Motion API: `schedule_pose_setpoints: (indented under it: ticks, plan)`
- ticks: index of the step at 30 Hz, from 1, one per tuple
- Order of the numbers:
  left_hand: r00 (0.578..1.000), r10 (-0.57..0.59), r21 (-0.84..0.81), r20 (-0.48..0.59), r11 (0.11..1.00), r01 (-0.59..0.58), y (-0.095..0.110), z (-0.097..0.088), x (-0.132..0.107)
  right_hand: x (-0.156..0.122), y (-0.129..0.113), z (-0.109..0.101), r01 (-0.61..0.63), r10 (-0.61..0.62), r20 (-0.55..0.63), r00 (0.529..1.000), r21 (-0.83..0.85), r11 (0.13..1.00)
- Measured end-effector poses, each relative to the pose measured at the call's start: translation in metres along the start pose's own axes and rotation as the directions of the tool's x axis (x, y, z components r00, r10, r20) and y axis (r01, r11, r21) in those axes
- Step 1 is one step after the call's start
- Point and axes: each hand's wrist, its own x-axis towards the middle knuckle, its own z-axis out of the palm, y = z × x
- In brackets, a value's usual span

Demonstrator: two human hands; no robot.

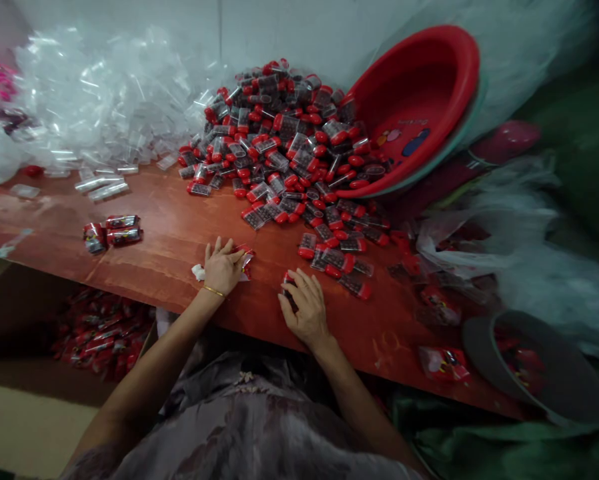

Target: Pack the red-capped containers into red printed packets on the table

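Observation:
My left hand lies on the table with its fingers spread, partly over a small red printed plastic wrapper. A crumpled white scrap sits against its outer side. My right hand curls its thumb and fingers around a small clear container with a red end, low on the tabletop; much of it is hidden by the fingers. Close to that hand, several loose red-capped clear containers with dark contents spill from a big heap of the same kind.
Clear plastic tubes are piled at the back left. Three wrapped pieces lie on the brown table. A red basin leans behind the heap. A grey bin stands right; a cardboard box of wrapped pieces is below left.

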Motion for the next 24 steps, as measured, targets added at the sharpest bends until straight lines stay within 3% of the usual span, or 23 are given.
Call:
schedule_pose_setpoints:
  ticks: [5, 11, 16, 20, 24]
  plan:
    - [0.999, 0.008, -0.013, 0.046, 1.0, -0.008, 0.005, -0.004, -0.006, 0.018, -0.014, 0.004, -0.067, 0.072, -0.056, 0.996, 0.09, 0.994]
    - [1.0, 0.006, 0.017, 0.019, 1.0, -0.006, 0.014, -0.001, -0.003, 0.035, -0.018, 0.009, -0.097, 0.104, -0.063, 0.993, 0.114, 0.989]
    - [1.0, -0.007, -0.081, 0.03, 0.997, 0.009, 0.023, -0.003, -0.003, 0.037, -0.017, 0.004, -0.21, 0.217, -0.022, 0.976, 0.185, 0.96]
    - [0.999, 0.013, -0.187, -0.042, 0.982, -0.021, 0.031, -0.013, -0.007, 0.05, -0.019, 0.01, -0.449, 0.443, 0.109, 0.89, 0.381, 0.808]
    - [0.995, 0.013, -0.339, -0.102, 0.94, -0.047, 0.039, -0.021, -0.014, 0.067, -0.019, 0.02, -0.479, 0.476, 0.173, 0.862, 0.585, 0.654]
